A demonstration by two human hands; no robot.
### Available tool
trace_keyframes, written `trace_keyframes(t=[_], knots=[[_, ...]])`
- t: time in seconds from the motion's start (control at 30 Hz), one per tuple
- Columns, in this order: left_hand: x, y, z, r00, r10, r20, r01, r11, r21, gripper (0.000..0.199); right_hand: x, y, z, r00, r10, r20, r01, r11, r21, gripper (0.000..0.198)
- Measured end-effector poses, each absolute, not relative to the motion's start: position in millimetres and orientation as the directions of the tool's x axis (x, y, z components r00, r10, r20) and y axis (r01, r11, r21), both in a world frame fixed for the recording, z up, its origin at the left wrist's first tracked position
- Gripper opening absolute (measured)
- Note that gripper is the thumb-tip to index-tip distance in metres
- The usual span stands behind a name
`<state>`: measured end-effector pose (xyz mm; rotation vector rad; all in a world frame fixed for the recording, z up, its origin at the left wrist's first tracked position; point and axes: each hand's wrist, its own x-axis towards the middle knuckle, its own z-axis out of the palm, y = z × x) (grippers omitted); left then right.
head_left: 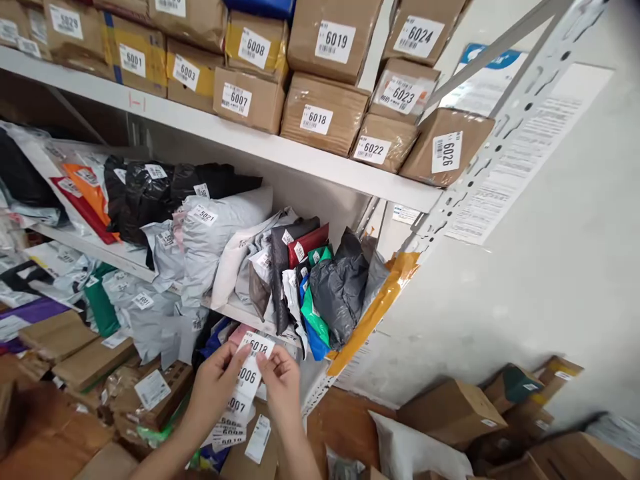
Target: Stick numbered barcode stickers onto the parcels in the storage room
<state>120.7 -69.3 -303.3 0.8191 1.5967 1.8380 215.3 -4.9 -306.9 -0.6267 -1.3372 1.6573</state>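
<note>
A strip of white number labels (249, 375) is stretched between my two hands at the lower middle of the view. My left hand (219, 375) pinches its left edge between thumb and fingers, while my right hand (283, 378) grips the right edge, thumb on top. The top label reads 6018; those below are partly covered, ending in 006 and 007. Its lower end hangs down in folds between my forearms. Past my fingers, bagged parcels stand on the middle shelf, among them a dark grey bag (340, 293) and a green bag (313, 307).
Numbered cardboard boxes line the upper shelf (350, 172), including box 6018 (320, 100). Grey parcel bag 5021 (220, 223) lies at mid-left. An orange-taped rack post (375, 317) stands right of the bags. More boxes (450, 410) are on the floor by the wall.
</note>
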Motion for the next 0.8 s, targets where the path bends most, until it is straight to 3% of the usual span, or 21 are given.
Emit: trace_keyframes(t=[0.07,0.23,0.33,0.47,0.57,0.7,0.8], knots=[[117.9,-81.0,-333.3,-0.702,0.711,0.047,0.008,-0.059,0.998,0.053,214.0,-18.2,-339.8,-0.510,0.858,0.060,-0.272,-0.095,-0.958,0.039],[112.7,-99.8,-403.6,-0.523,0.843,-0.127,-0.182,0.036,0.983,0.046,208.5,-37.2,-407.3,-0.498,0.867,0.002,-0.335,-0.191,-0.923,0.035],[113.4,-95.1,-408.4,-0.572,0.820,-0.030,0.025,0.054,0.998,0.042,203.5,-32.6,-414.7,-0.507,0.861,-0.049,-0.473,-0.325,-0.819,0.037],[122.4,-53.4,-350.1,-0.545,0.808,0.225,0.332,-0.038,0.942,0.037,212.2,0.2,-396.4,-0.281,0.946,-0.160,-0.669,-0.313,-0.675,0.043],[135.5,7.8,-289.2,-0.396,0.849,0.349,0.493,-0.124,0.861,0.042,234.0,31.7,-381.7,-0.224,0.959,-0.172,-0.691,-0.281,-0.667,0.041],[164.4,90.7,-233.6,-0.388,0.794,0.467,0.712,-0.063,0.699,0.075,268.3,58.9,-383.3,-0.200,0.977,-0.080,-0.676,-0.197,-0.710,0.034],[196.8,117.5,-217.9,-0.274,0.809,0.521,0.776,-0.134,0.616,0.053,292.3,70.9,-402.4,-0.083,0.997,0.006,-0.602,-0.046,-0.797,0.028]])
